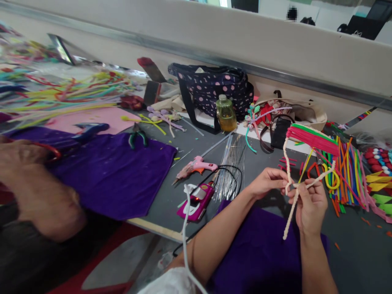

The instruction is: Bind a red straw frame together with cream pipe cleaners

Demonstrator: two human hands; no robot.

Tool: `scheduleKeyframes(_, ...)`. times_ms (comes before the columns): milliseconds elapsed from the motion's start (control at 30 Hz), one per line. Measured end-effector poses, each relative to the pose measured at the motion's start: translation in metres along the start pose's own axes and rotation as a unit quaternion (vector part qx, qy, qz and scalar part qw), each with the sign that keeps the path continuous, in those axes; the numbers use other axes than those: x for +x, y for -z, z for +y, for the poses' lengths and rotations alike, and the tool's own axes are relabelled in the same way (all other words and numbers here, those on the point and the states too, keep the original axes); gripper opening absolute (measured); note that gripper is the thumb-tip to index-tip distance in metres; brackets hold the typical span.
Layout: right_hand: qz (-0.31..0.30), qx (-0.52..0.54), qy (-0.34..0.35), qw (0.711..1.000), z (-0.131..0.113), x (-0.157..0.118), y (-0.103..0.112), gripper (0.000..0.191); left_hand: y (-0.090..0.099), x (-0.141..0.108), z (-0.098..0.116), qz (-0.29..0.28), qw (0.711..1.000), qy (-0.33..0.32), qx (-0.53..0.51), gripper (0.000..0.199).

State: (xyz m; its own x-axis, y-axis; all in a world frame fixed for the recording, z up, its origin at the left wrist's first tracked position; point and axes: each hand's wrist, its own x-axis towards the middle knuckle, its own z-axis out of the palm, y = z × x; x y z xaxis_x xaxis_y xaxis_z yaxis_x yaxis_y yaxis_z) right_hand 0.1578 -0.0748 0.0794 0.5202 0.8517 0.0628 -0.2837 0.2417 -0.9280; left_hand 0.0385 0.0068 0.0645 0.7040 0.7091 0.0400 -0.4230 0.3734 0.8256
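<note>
Between my hands is a frame of cream pipe cleaners [321, 176], its upper part wrapped with a pink and green band [312, 140]. My left hand [271, 181] pinches the frame's left strand near where the strands cross. Thumb and fingers of my right hand [310, 204] close on the crossing itself, and a loose cream end hangs down below it. A purple cloth [254, 245] lies under my forearms. Just beyond the right hand are yellow-handled scissors [332, 177] and a bundle of colourful pipe cleaners [350, 175].
Left of my arm lie a pink glue gun [196, 166], a purple corded device [197, 202] and thin wires [229, 163]. A bottle [226, 114] stands before a dotted bag [214, 87]. Another person's arm [39, 192] rests over a second purple cloth [122, 175] with pliers [137, 138].
</note>
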Motion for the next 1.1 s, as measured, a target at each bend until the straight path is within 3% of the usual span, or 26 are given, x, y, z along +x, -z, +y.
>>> scheduleKeyframes(233,0.002,-0.025,0.012,1.000,0.0031,-0.0027,-0.0010,0.032,-0.0024,0.0012,-0.0014,0.008,1.000,0.002,-0.011,0.037)
scheduleKeyframes(433,0.008,-0.044,0.024,0.999,0.0053,-0.0036,-0.0009,0.033,-0.0054,0.0033,-0.0013,0.055,0.997,-0.054,0.028,0.033)
scheduleKeyframes(767,0.021,-0.048,0.043,0.998,0.0062,-0.0038,-0.0018,0.030,0.0008,0.0007,0.0007,-0.002,0.998,0.030,-0.064,0.031)
scheduleKeyframes(1100,-0.012,0.010,-0.052,0.999,0.0023,-0.0013,-0.0026,0.033,0.0000,0.0012,-0.0004,0.033,0.999,-0.022,-0.004,0.032)
